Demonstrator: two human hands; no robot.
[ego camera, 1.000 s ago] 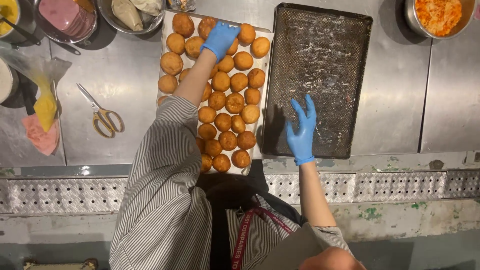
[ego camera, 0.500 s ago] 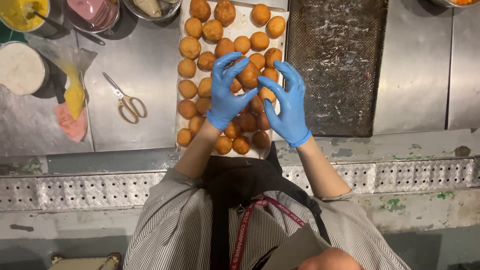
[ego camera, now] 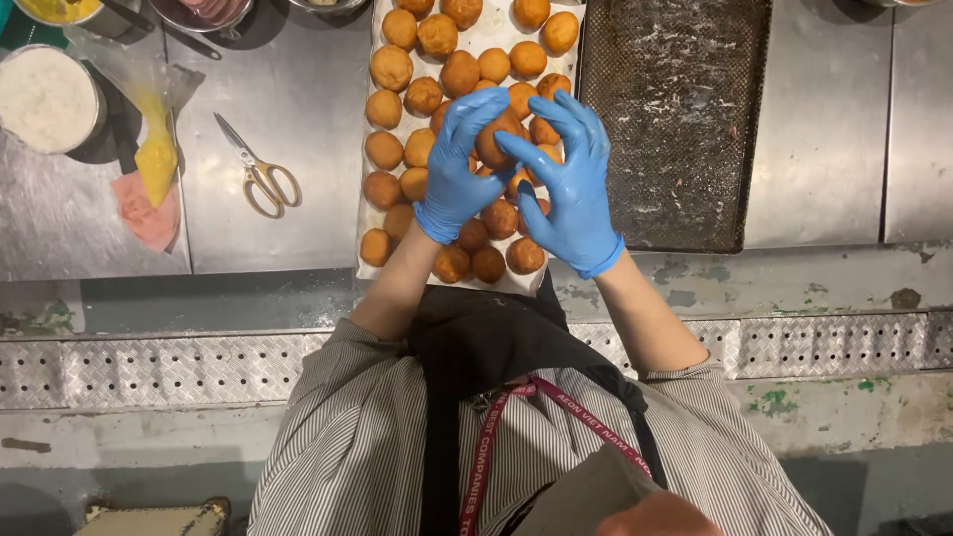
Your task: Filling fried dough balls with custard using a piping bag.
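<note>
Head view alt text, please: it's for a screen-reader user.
Two blue-gloved hands, left hand and right hand, hold one golden fried ball over a paper-lined tray of similar balls. Scissors lie left, a dark mesh tray right.

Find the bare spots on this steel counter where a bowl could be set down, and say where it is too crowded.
Free: the steel counter right of the dark mesh tray, and the strip between the scissors and the tray of fried balls. Crowded: the far left, with the white tub and piping bags; both gloved hands, left hand and right hand, hold one ball over the tray.
</note>
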